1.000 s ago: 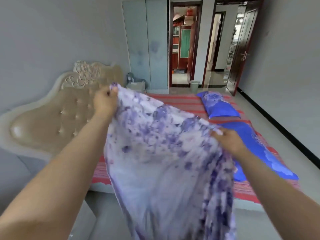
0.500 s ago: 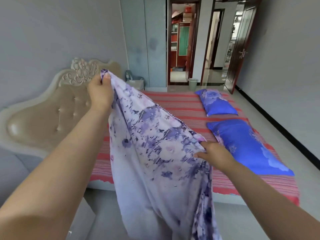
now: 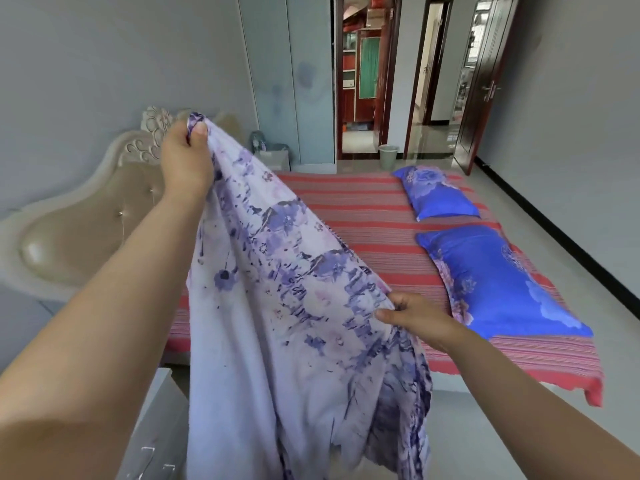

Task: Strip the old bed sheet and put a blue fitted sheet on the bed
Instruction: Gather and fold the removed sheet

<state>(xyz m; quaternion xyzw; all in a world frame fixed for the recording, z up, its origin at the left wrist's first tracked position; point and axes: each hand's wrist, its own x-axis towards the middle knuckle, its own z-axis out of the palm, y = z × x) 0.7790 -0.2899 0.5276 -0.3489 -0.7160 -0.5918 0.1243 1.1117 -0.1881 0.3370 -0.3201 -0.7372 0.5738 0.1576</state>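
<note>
Bedroom: hands (image 3: 187, 157) gripping floral sheet (image 3: 287, 306)

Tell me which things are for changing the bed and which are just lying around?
For the job:
flowery sheet, gripped by the left hand and the right hand
bed with its striped red cover

Just lying around:
two blue pillows
bin
headboard

Two blue floral pillows (image 3: 485, 282) sit out around 2 o'clock, one just behind the other. A small pale bin (image 3: 388, 156) stands by the open doorway (image 3: 360, 81) at 12 o'clock. The dark wooden door (image 3: 485, 84) at 1 o'clock is open, and a pale wardrobe (image 3: 291, 81) stands left of the doorway.
</note>
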